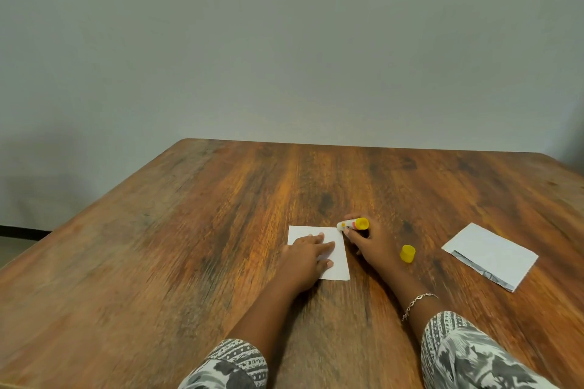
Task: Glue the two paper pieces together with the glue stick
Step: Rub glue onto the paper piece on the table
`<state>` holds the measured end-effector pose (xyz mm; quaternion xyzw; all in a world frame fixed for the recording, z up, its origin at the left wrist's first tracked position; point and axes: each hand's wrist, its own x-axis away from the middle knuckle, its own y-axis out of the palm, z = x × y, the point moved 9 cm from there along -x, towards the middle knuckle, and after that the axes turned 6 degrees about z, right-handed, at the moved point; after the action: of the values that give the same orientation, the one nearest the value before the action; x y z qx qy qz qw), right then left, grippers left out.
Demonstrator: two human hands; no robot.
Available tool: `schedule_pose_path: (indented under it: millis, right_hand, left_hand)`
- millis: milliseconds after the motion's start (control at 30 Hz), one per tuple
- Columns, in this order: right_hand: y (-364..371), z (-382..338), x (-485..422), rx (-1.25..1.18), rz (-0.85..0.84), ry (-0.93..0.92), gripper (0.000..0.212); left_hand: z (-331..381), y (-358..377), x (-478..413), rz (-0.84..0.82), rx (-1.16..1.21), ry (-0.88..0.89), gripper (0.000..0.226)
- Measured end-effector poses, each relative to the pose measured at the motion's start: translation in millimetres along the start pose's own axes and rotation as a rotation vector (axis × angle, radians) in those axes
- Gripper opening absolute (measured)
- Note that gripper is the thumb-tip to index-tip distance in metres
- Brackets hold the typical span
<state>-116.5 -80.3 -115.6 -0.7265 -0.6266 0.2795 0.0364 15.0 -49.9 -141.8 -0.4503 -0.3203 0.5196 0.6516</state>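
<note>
Left hand (308, 257) is spread flat, palm down, pinning a small white paper piece (338, 257) to the wooden table (189, 262), fingers loose and not gripping anything. Right hand (368, 241) is wrapped around the glue stick (353, 224), which lies almost sideways with its tip touching the paper's far right corner. That stick is a stubby white tube with a yellow end, and there's a label on it with some reddish and orange marks, but it's too small and blurry for me to read any brand. Its yellow cap (407, 253) sits on the wood just right of the right hand, a short round plastic thing, not touching the hand or either paper. Further right, near the table's right edge, is the second paper piece (491, 254), white and rectangular, lying at an angle, with a grey printed strip showing along its near edge like a folded-over flap. No writing I can make out there either. A thin silver chain bracelet (418, 303) sits on the right wrist, and both sleeves (458, 354) are a grey and white patterned fabric. Tabletop is brown wood grain with dark streaks, and the papers and cap all sit in its near right part. Plain grey wall (284, 41) behind the far edge.
</note>
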Motion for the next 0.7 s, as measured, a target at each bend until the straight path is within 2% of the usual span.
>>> schedule_pose_path:
  millis: [700]
  right_hand:
    - [-6,-9,17,0.041,-0.008,-0.026,0.014]
  left_hand:
    - [-2,1,-2,0.027,0.028,-0.023,0.045]
